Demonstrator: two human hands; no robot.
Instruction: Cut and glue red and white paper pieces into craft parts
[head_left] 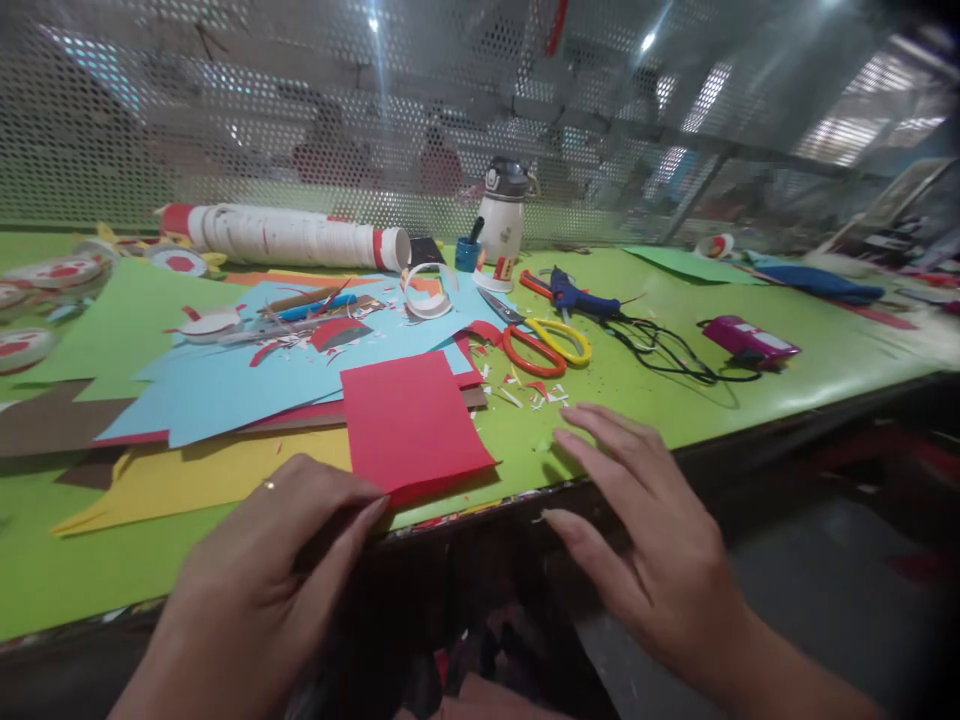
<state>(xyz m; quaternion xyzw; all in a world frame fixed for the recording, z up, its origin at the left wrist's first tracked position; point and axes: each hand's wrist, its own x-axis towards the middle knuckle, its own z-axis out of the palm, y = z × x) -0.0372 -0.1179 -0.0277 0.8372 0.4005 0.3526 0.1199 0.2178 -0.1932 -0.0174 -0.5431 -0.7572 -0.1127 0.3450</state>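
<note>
My left hand (277,550) pinches the lower left corner of a red sheet of paper (412,420) between thumb and fingers. The sheet lies partly over the stacked coloured papers, and its lower edge curls a little near the table's front edge. To the right of the sheet, my right hand (645,520) is held at the table edge with thumb and fingers apart and nothing between them. Beyond the sheet rest scissors (551,345) with one orange and one yellow handle loop, among small paper scraps (536,393).
Light blue paper (247,390), yellow paper (225,475) and green paper (127,310) cover the left side. Behind stand a long stack of paper cups (292,236) and a bottle (501,225). A blue glue gun (585,297), its cord and a purple box (750,340) lie to the right.
</note>
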